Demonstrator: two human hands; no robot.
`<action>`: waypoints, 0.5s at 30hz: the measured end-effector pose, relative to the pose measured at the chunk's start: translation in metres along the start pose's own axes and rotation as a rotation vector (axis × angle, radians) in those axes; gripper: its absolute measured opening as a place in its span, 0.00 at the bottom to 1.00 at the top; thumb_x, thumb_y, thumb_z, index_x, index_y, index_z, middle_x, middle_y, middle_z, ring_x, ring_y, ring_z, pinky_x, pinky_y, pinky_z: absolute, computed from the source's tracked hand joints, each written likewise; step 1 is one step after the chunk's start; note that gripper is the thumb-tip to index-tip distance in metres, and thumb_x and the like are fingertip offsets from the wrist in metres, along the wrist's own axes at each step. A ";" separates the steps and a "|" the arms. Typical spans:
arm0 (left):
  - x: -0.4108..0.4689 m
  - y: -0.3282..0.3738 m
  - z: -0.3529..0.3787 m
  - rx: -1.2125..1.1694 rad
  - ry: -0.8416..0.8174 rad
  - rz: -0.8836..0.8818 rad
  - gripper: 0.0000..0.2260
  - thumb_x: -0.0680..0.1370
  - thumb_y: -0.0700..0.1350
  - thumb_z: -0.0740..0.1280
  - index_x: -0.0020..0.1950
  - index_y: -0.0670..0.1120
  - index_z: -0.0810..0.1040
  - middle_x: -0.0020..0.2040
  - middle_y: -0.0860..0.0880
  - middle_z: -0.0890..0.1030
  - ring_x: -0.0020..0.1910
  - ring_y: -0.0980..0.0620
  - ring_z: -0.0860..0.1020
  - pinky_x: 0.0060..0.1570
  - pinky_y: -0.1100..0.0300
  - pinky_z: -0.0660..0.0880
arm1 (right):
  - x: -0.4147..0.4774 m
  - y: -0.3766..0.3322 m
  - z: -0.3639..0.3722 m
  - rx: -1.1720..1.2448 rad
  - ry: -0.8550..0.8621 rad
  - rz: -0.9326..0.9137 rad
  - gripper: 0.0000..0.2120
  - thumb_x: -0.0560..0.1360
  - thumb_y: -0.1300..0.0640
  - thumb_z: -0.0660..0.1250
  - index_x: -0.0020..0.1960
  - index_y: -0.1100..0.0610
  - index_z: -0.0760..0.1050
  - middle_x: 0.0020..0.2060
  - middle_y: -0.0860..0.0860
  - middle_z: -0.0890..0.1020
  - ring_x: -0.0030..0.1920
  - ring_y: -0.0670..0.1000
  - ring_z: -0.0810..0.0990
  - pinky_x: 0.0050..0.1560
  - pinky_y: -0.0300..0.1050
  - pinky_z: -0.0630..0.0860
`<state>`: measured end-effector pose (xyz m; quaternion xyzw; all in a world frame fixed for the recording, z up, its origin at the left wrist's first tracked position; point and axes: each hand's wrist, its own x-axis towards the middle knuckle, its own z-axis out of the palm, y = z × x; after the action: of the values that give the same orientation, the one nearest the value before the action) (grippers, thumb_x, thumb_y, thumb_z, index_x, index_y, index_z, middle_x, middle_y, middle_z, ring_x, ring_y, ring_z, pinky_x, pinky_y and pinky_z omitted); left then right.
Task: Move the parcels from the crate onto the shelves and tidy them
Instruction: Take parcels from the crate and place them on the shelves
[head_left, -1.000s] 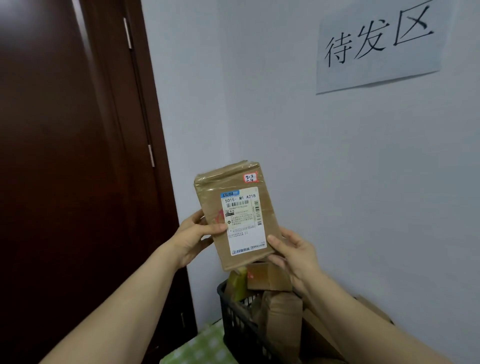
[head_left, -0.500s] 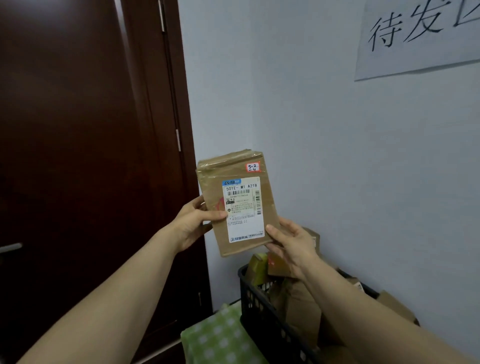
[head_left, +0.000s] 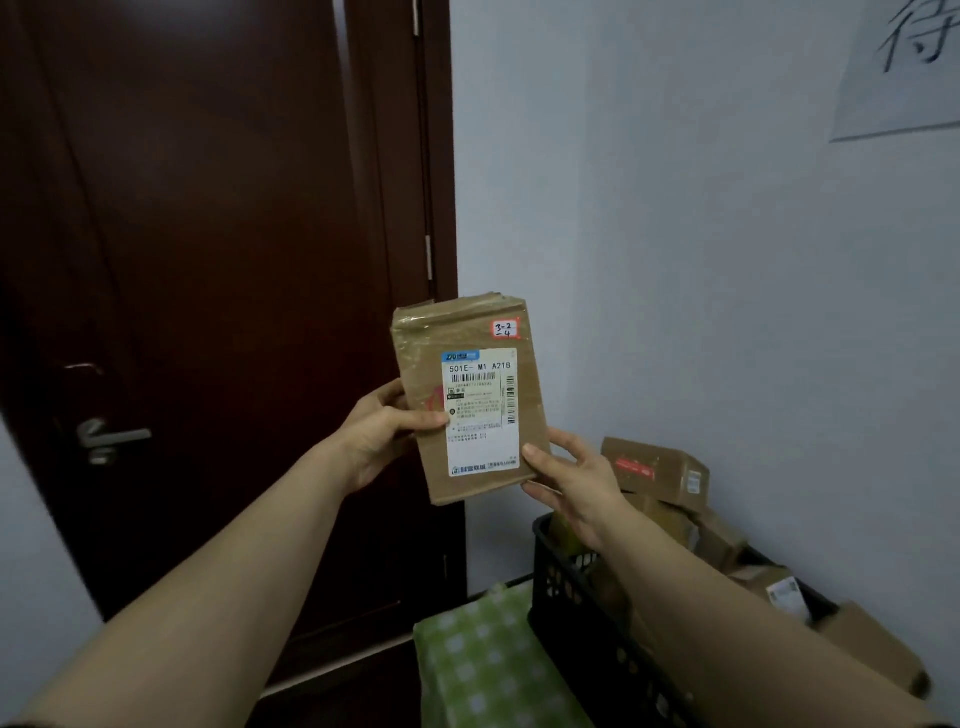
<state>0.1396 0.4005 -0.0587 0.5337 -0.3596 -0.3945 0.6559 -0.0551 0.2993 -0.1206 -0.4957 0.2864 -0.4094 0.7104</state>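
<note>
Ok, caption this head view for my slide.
Left hand and right hand hold up a labelled brown parcel near the black crate.

Dim, flat indoor light; blurred, wide-angle-bowed edges

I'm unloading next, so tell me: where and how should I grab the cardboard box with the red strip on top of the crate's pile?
Probably take the cardboard box from above, fingers and thumb across its narrow width. It lies topmost over the black crate, top face exposed, wall close behind.
</note>
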 end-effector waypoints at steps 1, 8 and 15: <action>-0.003 0.000 -0.007 0.001 0.015 -0.007 0.31 0.61 0.32 0.74 0.64 0.42 0.73 0.52 0.45 0.84 0.54 0.47 0.81 0.57 0.49 0.77 | 0.003 0.004 0.005 -0.022 -0.007 0.010 0.25 0.71 0.63 0.73 0.65 0.58 0.70 0.53 0.59 0.82 0.50 0.54 0.83 0.53 0.49 0.79; -0.042 -0.002 -0.062 0.025 0.165 -0.045 0.32 0.64 0.32 0.74 0.66 0.42 0.71 0.54 0.45 0.83 0.53 0.48 0.81 0.48 0.54 0.79 | 0.009 0.025 0.052 -0.075 -0.121 0.000 0.33 0.69 0.57 0.75 0.72 0.55 0.67 0.67 0.56 0.71 0.63 0.51 0.74 0.56 0.46 0.74; -0.123 -0.010 -0.127 0.037 0.392 -0.065 0.41 0.58 0.37 0.78 0.69 0.42 0.69 0.55 0.46 0.83 0.55 0.47 0.81 0.55 0.50 0.78 | -0.015 0.063 0.124 -0.123 -0.506 0.090 0.17 0.73 0.58 0.70 0.62 0.51 0.77 0.51 0.48 0.85 0.50 0.46 0.83 0.47 0.43 0.80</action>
<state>0.1987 0.5627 -0.0962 0.6235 -0.2146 -0.2973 0.6905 0.0571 0.3812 -0.1366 -0.6114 0.1458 -0.2220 0.7454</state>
